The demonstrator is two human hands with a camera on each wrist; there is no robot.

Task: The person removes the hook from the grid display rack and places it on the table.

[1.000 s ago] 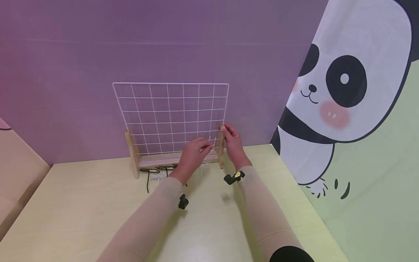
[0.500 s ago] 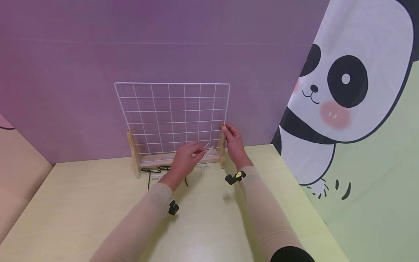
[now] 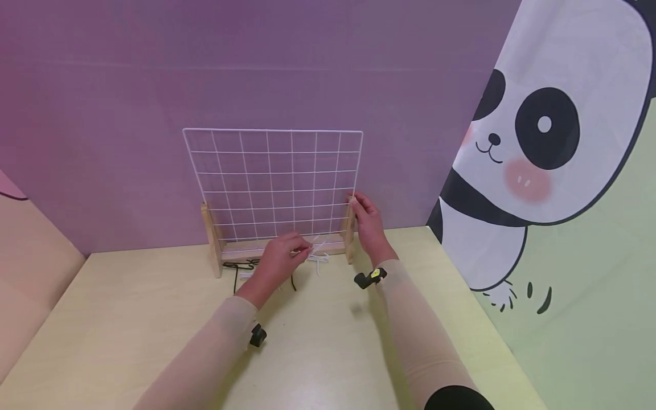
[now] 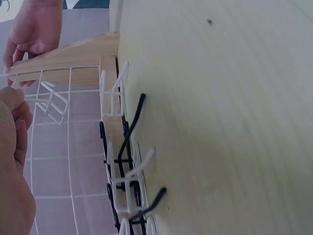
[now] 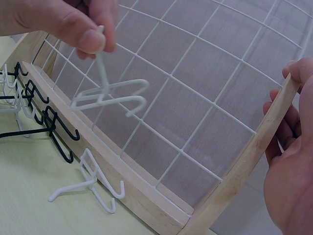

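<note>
My left hand [image 3: 279, 259] pinches a white wire hook [image 5: 103, 73] by the end of its long arm, between thumb and fingers. The hook's two bent prongs hang free in front of the grid. A white wire grid panel [image 3: 271, 130] stands upright in a wooden stand [image 5: 132, 188]. My right hand [image 3: 369, 228] holds the top of the stand's right upright [image 5: 261, 132], at the grid's edge. Below, along the stand's base, lie another white hook [image 5: 93, 182] and several black hooks [image 5: 51, 129], mixed with more white ones.
The stand sits near the back of a pale wooden table [image 3: 128, 341], close to a purple backdrop [image 3: 128, 114]. A panda picture [image 3: 533, 188] covers the wall at the right. My left forearm partly hides the hooks in the head view.
My left hand has drawn left and down along the grid, carrying the white hook, now lower and tilted. My right hand has stayed on the upright.
</note>
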